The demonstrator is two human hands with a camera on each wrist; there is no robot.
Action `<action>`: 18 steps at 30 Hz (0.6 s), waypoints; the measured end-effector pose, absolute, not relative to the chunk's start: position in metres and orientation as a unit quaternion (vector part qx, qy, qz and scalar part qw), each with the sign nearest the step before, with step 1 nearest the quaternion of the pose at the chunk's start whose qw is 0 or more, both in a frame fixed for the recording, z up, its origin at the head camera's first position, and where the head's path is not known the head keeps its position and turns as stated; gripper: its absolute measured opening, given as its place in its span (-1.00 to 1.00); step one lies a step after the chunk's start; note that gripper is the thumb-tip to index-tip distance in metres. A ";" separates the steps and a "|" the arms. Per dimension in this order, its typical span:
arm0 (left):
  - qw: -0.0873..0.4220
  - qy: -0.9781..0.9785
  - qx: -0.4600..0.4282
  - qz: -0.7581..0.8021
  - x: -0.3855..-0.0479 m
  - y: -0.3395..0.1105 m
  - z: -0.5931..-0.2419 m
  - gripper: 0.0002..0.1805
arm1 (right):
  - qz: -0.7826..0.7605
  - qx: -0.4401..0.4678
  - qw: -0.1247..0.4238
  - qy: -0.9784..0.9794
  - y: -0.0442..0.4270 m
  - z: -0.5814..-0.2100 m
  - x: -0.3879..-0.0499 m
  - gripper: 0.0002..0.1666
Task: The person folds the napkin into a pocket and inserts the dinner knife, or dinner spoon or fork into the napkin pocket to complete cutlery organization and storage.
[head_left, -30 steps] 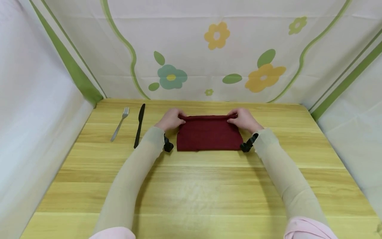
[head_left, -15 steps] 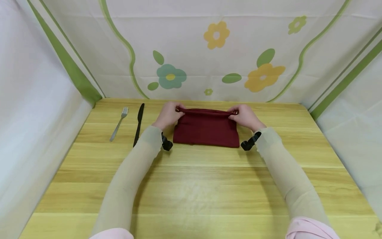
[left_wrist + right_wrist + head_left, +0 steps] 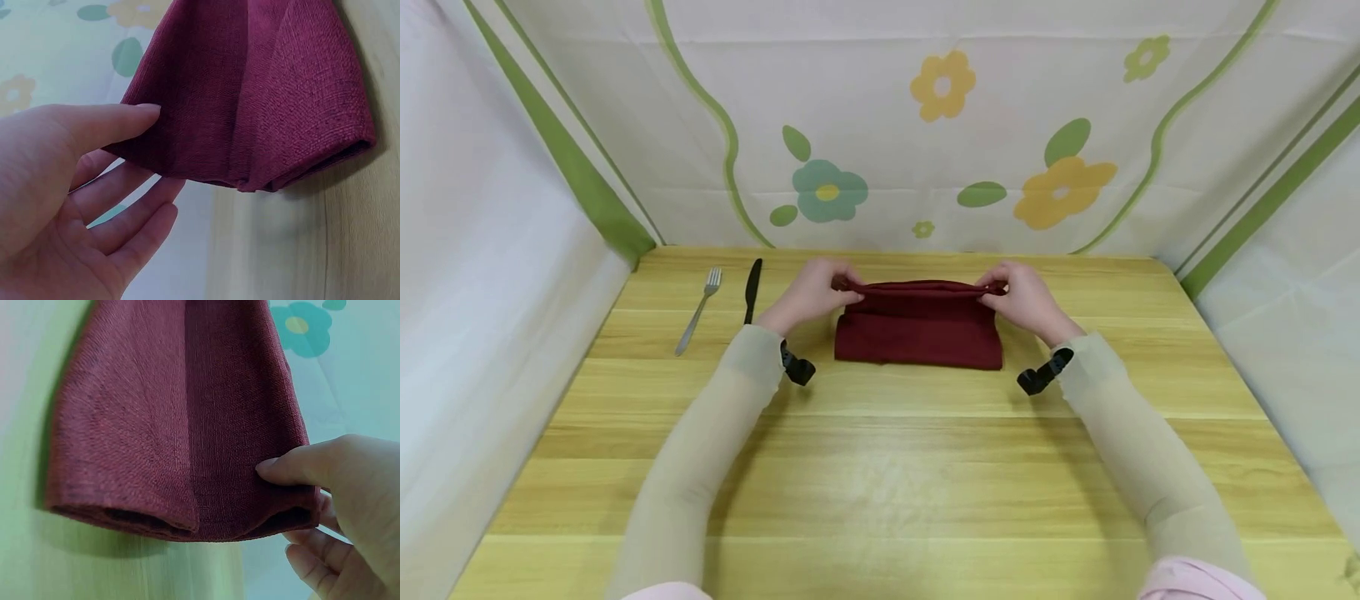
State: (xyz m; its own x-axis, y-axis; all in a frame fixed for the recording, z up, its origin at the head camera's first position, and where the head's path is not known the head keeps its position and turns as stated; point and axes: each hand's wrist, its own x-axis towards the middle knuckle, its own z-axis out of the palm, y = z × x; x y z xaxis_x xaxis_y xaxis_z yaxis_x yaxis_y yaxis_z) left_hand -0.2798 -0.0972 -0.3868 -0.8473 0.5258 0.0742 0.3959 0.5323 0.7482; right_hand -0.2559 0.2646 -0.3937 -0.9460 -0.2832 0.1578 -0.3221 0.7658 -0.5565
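Observation:
A dark red cloth (image 3: pixel 917 339) lies folded near the table's back edge, its far edge raised between two hands. The left hand (image 3: pixel 817 292) pinches the far left corner; in the left wrist view that hand (image 3: pixel 94 194) has its thumb on top of the cloth (image 3: pixel 306 94) and its fingers behind. At the far right corner the right hand (image 3: pixel 1024 298) pinches the edge. The right wrist view shows the right thumb over the cloth (image 3: pixel 131 425) and the other fingers of the hand (image 3: pixel 350 500) beneath. Loose folded layers show at both side ends.
A fork (image 3: pixel 698 312) and a black knife (image 3: pixel 752 290) lie on the wooden table (image 3: pixel 880 483), left of the cloth. The left forearm covers the knife's lower part. A flower-patterned white curtain (image 3: pixel 880 108) stands behind the table.
The cloth first shifted back toward the curtain. Since then its far edge has come slightly forward, and a crease has formed across it. Both wrists have moved outward, the left one over part of the knife.

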 end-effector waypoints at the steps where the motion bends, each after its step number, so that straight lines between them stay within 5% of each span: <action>1: 0.082 0.871 0.268 0.403 -0.278 -0.098 -0.386 -0.84 | 0.302 0.166 0.036 -0.938 0.265 -0.393 -0.253 -0.83; 12: 0.112 0.864 0.309 0.382 -0.254 -0.105 -0.383 -0.96 | 0.304 0.211 0.038 -0.928 0.272 -0.388 -0.224 -0.85; 18: 0.120 0.856 0.333 0.377 -0.239 -0.109 -0.392 -0.86 | 0.275 0.231 0.029 -0.933 0.271 -0.393 -0.204 -0.74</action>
State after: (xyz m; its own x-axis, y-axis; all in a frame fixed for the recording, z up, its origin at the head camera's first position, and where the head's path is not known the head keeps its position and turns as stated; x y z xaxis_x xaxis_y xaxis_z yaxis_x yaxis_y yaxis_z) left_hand -0.2389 -0.1089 -0.3915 -0.7493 0.6607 0.0456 0.4793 0.4934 0.7258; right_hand -0.2041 0.2710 -0.3931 -0.8918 -0.4142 0.1820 -0.4467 0.7420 -0.5000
